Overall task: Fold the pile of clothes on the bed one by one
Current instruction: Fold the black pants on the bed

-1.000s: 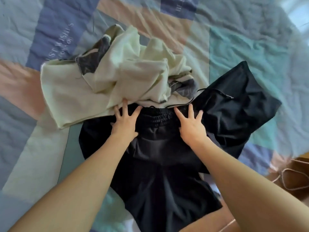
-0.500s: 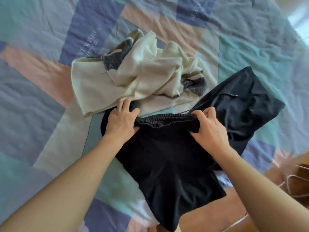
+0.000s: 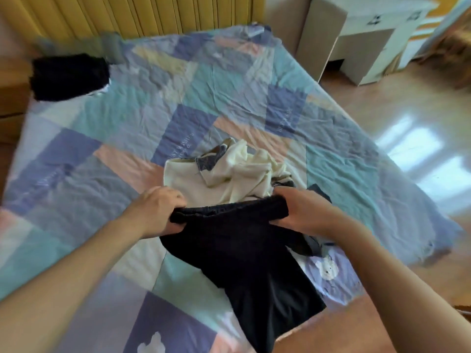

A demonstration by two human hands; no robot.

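Two hands are on the same garment. Your left hand grips the left end of the elastic waistband of the black shorts, fingers curled over the bunched edge. Your right hand grips the right end of the same waistband, thumb underneath and fingers wrapped over the top. Waistband is stretched roughly level between your two hands and lifted above the bed; the rest of the shorts hangs down toward you, with the lower edge trailing past the near side of the mattress.

Just behind the waistband, on the bed, lies the crumpled cream garment, with a dark grey patterned piece showing at its upper left. A bit of dark fabric shows beyond your right hand; whether it belongs to the shorts or to another item cannot be told.

Bed cover is a patchwork of teal, blue, peach and grey blocks, wrinkled. At the far left corner of the bed sits a separate black garment, well apart from the pile; its outline is blurred. Yellow curtain hangs behind the bed. White cabinet stands at the upper right on the wooden floor, which shows bright window reflections.
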